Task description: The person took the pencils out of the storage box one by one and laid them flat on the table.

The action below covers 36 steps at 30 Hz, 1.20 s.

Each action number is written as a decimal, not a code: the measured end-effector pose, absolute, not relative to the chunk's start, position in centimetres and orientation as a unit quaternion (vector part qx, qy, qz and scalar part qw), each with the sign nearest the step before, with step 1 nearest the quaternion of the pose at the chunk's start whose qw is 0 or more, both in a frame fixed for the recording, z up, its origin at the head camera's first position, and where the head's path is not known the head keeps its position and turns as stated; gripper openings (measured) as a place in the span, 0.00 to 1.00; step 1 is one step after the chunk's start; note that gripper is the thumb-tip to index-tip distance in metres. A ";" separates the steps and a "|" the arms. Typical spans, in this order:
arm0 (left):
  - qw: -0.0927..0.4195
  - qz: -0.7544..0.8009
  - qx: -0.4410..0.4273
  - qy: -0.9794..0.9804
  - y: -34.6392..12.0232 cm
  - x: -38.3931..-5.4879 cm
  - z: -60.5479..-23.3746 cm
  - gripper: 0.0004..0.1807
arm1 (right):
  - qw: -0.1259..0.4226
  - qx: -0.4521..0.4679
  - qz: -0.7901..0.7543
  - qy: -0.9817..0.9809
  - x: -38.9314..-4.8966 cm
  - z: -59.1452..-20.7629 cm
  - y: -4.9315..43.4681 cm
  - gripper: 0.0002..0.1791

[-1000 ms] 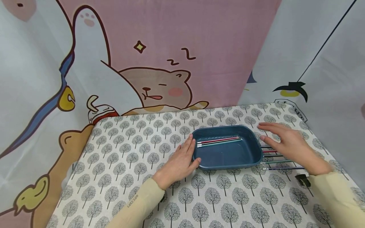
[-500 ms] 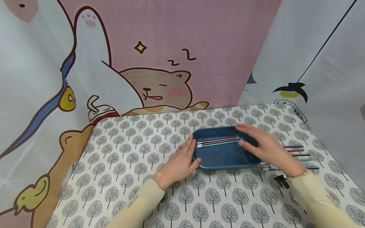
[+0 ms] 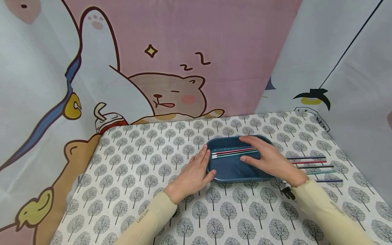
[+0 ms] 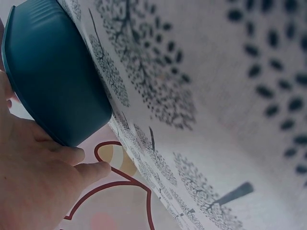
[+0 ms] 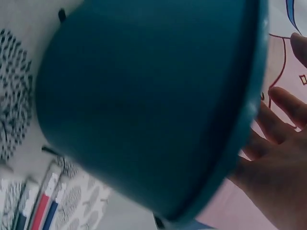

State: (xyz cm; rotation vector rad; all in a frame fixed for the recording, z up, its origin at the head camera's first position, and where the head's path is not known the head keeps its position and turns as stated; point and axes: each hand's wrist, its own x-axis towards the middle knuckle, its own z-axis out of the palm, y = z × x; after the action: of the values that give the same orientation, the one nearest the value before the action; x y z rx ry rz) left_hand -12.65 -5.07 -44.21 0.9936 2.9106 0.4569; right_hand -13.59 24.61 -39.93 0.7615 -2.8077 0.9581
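Pencils (image 3: 234, 153) in the tray (image 3: 234, 170) lie roughly along its length, silver ends (image 3: 214, 156) left, both hands (image 3: 191, 174) (image 3: 272, 161) spread.

Evenly bright head view, dim right wrist view, blurry close tablecloth (image 4: 230, 105)

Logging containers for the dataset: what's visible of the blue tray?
The tray is dark blue and open-topped, a rounded rectangle with a thin rim; it looks like smooth plastic. It sits open side up on the tree-print cloth, long sides running left to right in the head view. A few pencils lie inside, toward the far side. The left hand rests against its left end. The right hand is over its right end; contact is unclear.
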 end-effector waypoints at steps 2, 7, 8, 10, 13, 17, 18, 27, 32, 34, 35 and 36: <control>0.015 0.150 0.319 0.936 -5.1 -12.6 -44.2 0.43 | 0.032 0.248 0.321 -0.913 -13.8 -40.2 24.2 0.37; 0.012 0.152 0.319 0.935 -5.1 -12.7 -44.2 0.43 | 0.011 0.250 0.331 -0.910 -14.2 -40.8 23.2 0.38; 0.013 0.153 0.318 0.936 -5.0 -12.7 -44.2 0.43 | 0.007 0.250 0.333 -0.909 -14.3 -41.0 23.1 0.39; 0.015 0.153 0.317 0.936 -5.0 -12.7 -44.3 0.43 | 0.001 0.251 0.334 -0.909 -14.5 -41.3 22.8 0.39; 0.016 0.154 0.316 0.936 -5.0 -12.7 -44.3 0.43 | -0.011 0.248 0.341 -0.907 -14.7 -41.8 22.4 0.39; 0.013 0.153 0.318 0.935 -5.1 -12.7 -44.3 0.43 | -0.038 0.234 0.355 -0.904 -15.0 -42.3 21.9 0.38; 0.012 0.153 0.319 0.935 -5.1 -12.7 -44.3 0.43 | -0.046 0.228 0.359 -0.904 -15.1 -42.3 21.8 0.37; 0.010 0.151 0.321 0.935 -5.1 -12.8 -44.4 0.43 | -0.093 0.215 0.386 -0.892 -15.9 -42.9 21.0 0.34; 0.011 0.149 0.320 0.936 -5.1 -12.8 -44.3 0.43 | -0.117 0.201 0.398 -0.887 -16.3 -43.2 21.0 0.33; 0.010 0.150 0.320 0.935 -5.1 -12.7 -44.3 0.43 | -0.123 0.197 0.396 -0.888 -16.4 -43.3 21.0 0.32; 0.010 0.151 0.321 0.935 -5.1 -12.7 -44.3 0.43 | -0.124 0.195 0.394 -0.889 -16.4 -43.3 21.0 0.32; 0.010 0.151 0.320 0.935 -5.1 -12.7 -44.3 0.43 | -0.125 0.194 0.391 -0.891 -16.4 -43.4 20.9 0.32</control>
State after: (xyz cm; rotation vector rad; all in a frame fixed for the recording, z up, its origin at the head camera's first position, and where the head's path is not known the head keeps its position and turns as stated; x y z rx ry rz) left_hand -12.72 -5.09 -44.29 0.9988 2.9188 0.4720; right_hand -16.40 20.93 -43.36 0.6625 -3.0469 1.3370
